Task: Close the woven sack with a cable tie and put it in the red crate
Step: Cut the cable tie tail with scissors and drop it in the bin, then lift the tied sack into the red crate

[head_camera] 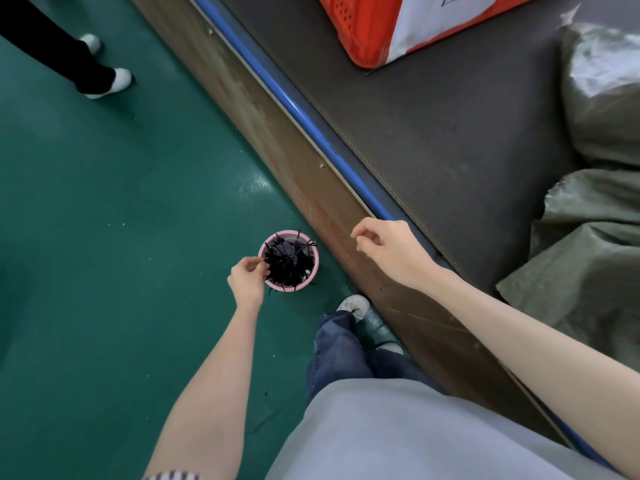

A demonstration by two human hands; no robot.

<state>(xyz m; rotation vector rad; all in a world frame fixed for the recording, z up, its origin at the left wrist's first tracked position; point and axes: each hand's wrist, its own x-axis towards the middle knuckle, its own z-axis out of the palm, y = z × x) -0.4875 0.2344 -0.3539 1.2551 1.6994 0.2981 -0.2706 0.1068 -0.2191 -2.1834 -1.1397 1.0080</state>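
A pink bucket (313, 271) stands on the green floor, full of black cable ties (289, 263). My left hand (246, 280) reaches into its left side, fingertips pinched among the ties. My right hand (388, 249) hovers over the bench's edge, fingers loosely curled, holding nothing. Grey-green woven sacks (585, 258) lie at the right on the dark conveyor belt (450, 140). The red crate (370, 29), with a white sheet in it, sits at the top of the belt.
A blue rail (304, 119) and a brown wooden side panel (277, 133) run diagonally between floor and belt. My feet (355, 304) stand beside the bucket. Another person's legs and white shoes (117, 81) are at the top left.
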